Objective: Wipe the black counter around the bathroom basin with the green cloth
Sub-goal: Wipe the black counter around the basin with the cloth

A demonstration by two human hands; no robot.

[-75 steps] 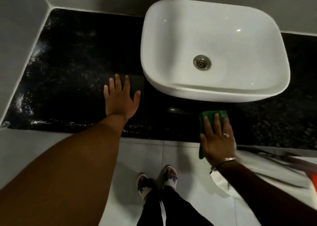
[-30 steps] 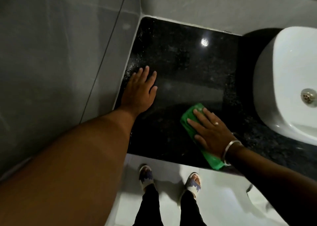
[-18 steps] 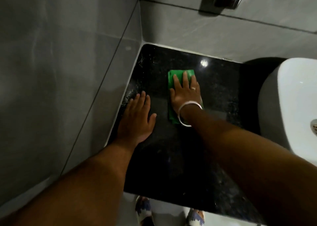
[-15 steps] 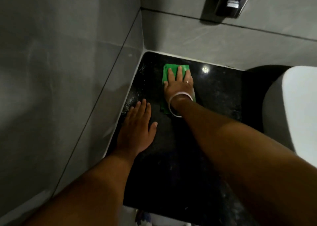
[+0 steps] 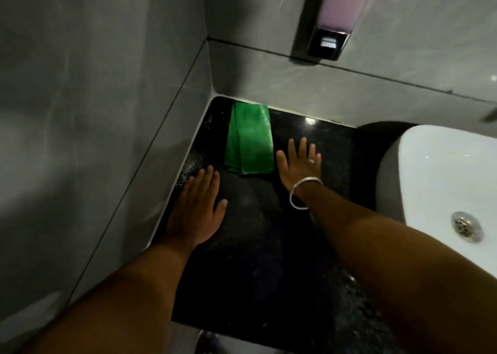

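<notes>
Grey tiled walls (image 5: 94, 111) corner our black counter (image 5: 255, 246), where the cloth (image 5: 248, 141) lies folded, left of the basin (image 5: 443, 181). Our right hand (image 5: 297, 162) rests spread just beside the cloth, holding nothing; our left hand (image 5: 197, 211) lies flat, probably bracing us.

basin (image 5: 441, 181): cut off at right edge | wall dispenser (image 5: 332, 17): cropped at top | feet (image 5: 207, 340): blurred, cut off at bottom edge

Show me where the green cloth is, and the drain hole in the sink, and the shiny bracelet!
green cloth (image 5: 248, 140): head view, middle of the folded fabric.
drain hole (image 5: 464, 226): head view, centre of the metal grate.
bracelet (image 5: 306, 181): head view, the band across the right wrist.
</notes>
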